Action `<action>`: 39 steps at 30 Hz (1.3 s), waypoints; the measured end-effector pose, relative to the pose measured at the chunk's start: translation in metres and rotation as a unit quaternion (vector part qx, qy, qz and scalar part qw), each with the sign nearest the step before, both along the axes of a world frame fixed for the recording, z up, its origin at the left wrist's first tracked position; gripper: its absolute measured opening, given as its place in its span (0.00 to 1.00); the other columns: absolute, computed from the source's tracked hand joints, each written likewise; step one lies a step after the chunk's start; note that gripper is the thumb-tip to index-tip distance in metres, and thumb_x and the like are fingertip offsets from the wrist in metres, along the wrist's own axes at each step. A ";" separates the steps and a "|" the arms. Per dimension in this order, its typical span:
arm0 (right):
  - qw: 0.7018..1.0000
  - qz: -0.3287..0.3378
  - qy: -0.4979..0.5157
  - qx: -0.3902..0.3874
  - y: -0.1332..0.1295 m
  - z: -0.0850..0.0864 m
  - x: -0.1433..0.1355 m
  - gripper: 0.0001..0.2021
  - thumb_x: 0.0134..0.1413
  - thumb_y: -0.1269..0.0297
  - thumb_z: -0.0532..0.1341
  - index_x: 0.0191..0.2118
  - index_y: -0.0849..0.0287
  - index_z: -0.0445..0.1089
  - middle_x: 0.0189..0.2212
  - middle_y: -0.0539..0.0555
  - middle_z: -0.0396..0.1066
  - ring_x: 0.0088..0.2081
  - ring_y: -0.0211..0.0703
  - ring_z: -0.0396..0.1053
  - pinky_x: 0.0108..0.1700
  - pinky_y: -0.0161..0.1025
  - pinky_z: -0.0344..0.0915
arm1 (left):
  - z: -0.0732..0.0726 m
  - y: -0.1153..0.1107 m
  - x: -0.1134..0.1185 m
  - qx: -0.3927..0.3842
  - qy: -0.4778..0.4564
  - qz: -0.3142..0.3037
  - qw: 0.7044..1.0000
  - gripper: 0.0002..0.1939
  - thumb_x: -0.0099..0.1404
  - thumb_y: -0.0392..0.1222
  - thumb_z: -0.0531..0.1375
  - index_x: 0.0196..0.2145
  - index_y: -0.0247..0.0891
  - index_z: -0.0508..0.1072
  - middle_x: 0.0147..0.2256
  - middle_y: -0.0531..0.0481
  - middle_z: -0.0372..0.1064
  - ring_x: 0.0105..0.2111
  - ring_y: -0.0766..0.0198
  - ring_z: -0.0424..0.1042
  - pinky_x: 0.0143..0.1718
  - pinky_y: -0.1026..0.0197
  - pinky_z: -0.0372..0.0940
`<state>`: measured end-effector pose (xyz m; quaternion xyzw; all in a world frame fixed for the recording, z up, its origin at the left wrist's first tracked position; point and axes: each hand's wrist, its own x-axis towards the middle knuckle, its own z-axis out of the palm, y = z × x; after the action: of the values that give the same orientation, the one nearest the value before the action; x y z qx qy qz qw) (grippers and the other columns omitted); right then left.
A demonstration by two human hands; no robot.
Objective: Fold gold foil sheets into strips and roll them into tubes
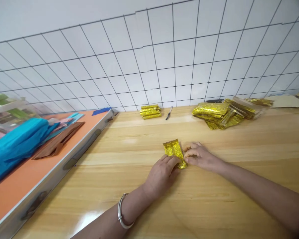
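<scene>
A small gold foil packet [173, 148] lies on the wooden table, creased, with its far end flat and its near end partly covered by my fingers. My left hand [161, 172] is curled over the near part of it, fingertips pressing on the foil and thumb hidden beneath the hand. From the right, my right hand [199, 155] meets the packet's edge with thumb and forefinger close together, its other fingers bent and a little apart. A silver bangle [120, 212] circles my left wrist.
Rolled gold foil pieces [150, 112] and a pen [169, 113] lie near the tiled wall. Further right is a heap of gold foil packets [211, 111]. At left, a raised orange board [72, 141] carries blue cloth [22, 136] and brown cloth [59, 141].
</scene>
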<state>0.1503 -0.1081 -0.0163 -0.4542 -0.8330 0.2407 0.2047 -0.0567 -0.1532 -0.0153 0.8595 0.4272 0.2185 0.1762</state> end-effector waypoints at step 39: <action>0.998 0.044 -0.044 0.016 0.000 -0.006 0.007 0.11 0.38 0.58 0.66 0.34 0.45 0.74 0.46 0.49 0.65 0.50 0.52 0.57 0.52 0.49 0.52 | -0.006 -0.003 0.018 -0.062 -0.058 0.051 0.995 0.06 0.61 0.36 0.58 0.25 0.38 0.70 0.29 0.50 0.63 0.34 0.63 0.62 0.36 0.61 0.59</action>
<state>0.1572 -0.1086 -0.0219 -0.4243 -0.8638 0.2162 0.1644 -0.0386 -0.1564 -0.0213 0.8099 0.4723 0.2499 0.2419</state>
